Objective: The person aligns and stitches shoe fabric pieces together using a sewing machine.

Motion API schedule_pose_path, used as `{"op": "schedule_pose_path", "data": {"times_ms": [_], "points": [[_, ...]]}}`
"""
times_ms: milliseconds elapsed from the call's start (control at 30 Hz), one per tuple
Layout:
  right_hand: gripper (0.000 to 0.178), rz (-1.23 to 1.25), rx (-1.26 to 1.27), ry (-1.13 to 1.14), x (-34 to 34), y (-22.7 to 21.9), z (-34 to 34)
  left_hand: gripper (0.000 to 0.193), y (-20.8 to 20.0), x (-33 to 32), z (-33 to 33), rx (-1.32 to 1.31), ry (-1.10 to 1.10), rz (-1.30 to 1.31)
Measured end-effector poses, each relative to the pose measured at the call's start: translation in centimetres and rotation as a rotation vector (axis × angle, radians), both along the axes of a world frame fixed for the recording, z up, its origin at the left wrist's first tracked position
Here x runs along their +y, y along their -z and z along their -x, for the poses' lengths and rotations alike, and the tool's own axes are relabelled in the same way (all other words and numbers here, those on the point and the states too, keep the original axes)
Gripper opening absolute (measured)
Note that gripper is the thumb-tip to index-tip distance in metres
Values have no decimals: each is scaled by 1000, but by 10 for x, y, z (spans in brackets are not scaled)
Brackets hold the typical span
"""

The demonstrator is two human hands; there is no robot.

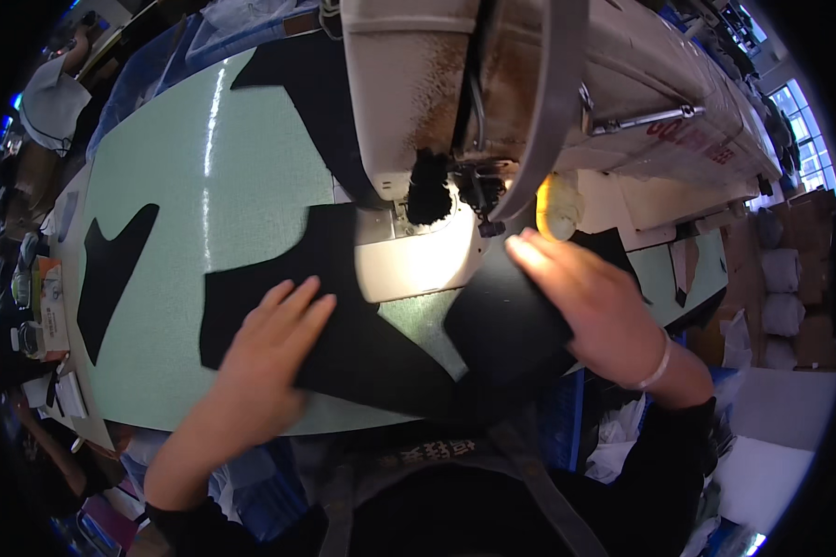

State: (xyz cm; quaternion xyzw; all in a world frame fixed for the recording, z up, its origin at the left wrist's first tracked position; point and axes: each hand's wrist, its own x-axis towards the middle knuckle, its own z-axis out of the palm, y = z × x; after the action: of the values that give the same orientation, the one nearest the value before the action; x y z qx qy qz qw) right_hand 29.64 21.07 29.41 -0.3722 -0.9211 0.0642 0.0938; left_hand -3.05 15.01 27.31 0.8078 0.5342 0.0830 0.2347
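My left hand [267, 362] lies with fingers spread on a black cut fabric piece [353, 343] with a curved notch, left of a sewing machine [437, 74]. Its fingers look slightly blurred. To the right, my right hand [599, 311] rests with outstretched fingers on another black fabric piece [506, 316], just below the machine's head; the thumb is hidden. The lit needle area and pale machine bed [409, 265] show between the two pieces. A dark fuzzy part [430, 190] hangs beside the needle.
The pale green table [167, 306] bears a narrow black piece [111, 274] at left and a larger black piece [316, 111] behind. A yellow-rimmed round thing [557, 206] sits right of the needle. Blue crates and boxes [817, 278] stand around; a co-worker's arm [51, 446] shows at far left.
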Motion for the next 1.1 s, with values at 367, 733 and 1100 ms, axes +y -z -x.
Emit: {"op": "schedule_pose_path", "data": {"times_ms": [367, 733, 1100], "points": [[45, 741, 841, 151, 26, 53, -62, 94, 25, 1, -60, 117, 418, -149], [31, 954, 1310, 697, 19, 83, -81, 83, 69, 24, -112, -214, 533, -274], [46, 55, 1438, 436, -67, -31, -230, 81, 63, 28, -112, -209, 571, -265]]}}
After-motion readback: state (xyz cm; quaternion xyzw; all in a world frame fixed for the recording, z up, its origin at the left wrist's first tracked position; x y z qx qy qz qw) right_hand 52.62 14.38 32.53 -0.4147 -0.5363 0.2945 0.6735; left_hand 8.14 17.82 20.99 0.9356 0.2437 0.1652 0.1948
